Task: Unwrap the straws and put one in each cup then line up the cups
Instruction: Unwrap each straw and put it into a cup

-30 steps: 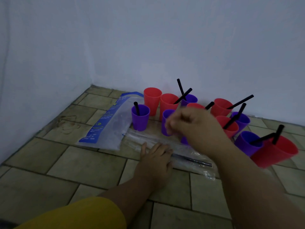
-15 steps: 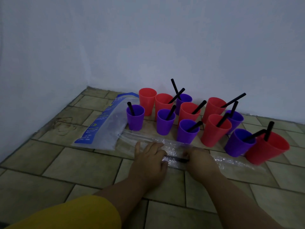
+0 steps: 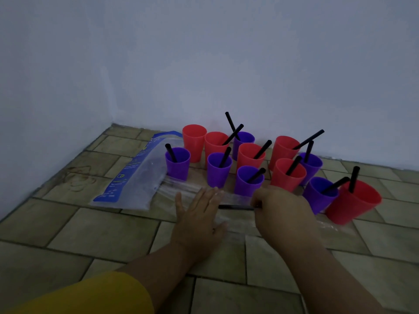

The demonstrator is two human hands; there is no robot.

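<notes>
Several red and purple cups stand in a loose cluster on the tiled floor by the wall. All but one hold a black straw; the far-left red cup (image 3: 194, 141) has none. A clear plastic straw wrapper (image 3: 235, 215) lies in front of the cups with a black straw (image 3: 235, 207) inside it. My left hand (image 3: 199, 214) lies flat on the wrapper, fingers spread. My right hand (image 3: 280, 209) pinches the right end of that straw. The purple cup (image 3: 248, 181) stands just behind my hands.
A blue and clear plastic bag (image 3: 133, 180) lies flat to the left of the cups. White walls meet in a corner at the back left. A big red cup (image 3: 353, 201) leans at the far right. Bare tiles lie in front and to the left.
My right hand came down from above the cups to the wrapper and closed on the straw's end. My left hand stayed pressed on the wrapper.
</notes>
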